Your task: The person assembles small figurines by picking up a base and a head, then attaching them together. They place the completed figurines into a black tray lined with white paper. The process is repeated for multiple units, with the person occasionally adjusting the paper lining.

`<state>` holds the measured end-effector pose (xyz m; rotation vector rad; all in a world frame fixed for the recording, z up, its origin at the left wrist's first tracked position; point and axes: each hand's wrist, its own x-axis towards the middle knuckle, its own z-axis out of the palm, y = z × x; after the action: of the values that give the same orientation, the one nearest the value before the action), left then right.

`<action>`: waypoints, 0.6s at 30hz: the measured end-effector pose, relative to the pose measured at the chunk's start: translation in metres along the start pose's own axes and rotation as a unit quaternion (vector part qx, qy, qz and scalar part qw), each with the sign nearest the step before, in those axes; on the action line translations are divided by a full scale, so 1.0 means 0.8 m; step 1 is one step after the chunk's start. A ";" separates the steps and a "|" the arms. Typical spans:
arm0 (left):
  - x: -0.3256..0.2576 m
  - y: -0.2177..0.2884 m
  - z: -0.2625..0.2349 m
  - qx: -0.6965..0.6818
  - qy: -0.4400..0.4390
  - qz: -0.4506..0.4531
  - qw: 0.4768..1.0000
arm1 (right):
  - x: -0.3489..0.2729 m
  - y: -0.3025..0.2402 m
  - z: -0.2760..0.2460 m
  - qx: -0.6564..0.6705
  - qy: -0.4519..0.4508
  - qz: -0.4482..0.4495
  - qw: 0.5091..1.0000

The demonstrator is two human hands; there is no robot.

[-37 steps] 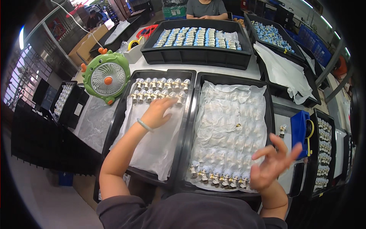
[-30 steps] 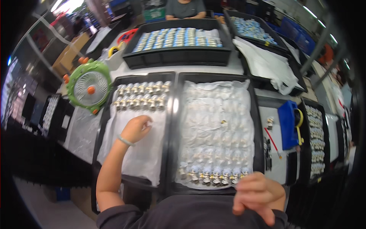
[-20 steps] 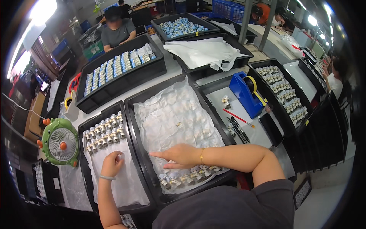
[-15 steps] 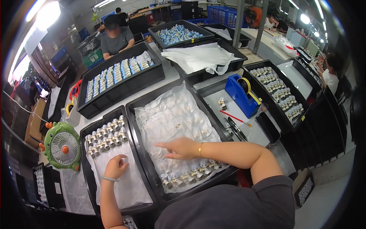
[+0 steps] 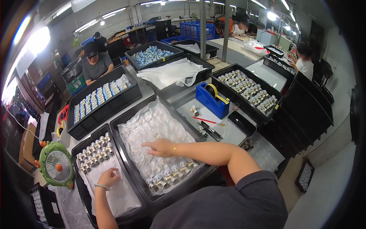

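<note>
My right hand (image 5: 160, 147) is over the large black tray (image 5: 115, 131), its index finger stretched out above crumpled white tissue paper (image 5: 152, 118). No thing shows in it. Along the tray's near end lies a row of small figurines (image 5: 167, 174) with pale blue-grey tops and gold-brown parts. My left hand (image 5: 108, 178) hovers above the white liner (image 5: 122, 196) of the narrower black tray (image 5: 82, 183). Its fingers are loosely bent, with the thumb apart, and nothing is visible between them. Beyond it, two rows of similar figurines (image 5: 95, 152) fill that tray's far end.
A green fan (image 5: 57, 164) stands left. To the right are a blue tape dispenser (image 5: 212, 101), a red brush (image 5: 208, 121), black pens (image 5: 211, 131) and a phone (image 5: 242, 123). Trays of figurines (image 5: 101, 95) stand farther back. A person (image 5: 97, 65) sits across the table.
The whole view has swung, so the trays and table sit farther left in the picture. Both hands keep nearly the same places over their trays.
</note>
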<state>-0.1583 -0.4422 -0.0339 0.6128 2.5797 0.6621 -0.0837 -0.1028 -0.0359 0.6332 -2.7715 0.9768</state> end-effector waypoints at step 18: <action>0.007 -0.003 0.002 0.005 0.001 -0.001 1.000 | -0.003 0.023 0.024 -0.108 -0.011 -0.022 0.994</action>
<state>-0.1626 -0.4404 -0.0380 0.6123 2.5857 0.6497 -0.0889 -0.1008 -0.0620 0.6713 -2.8158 0.6518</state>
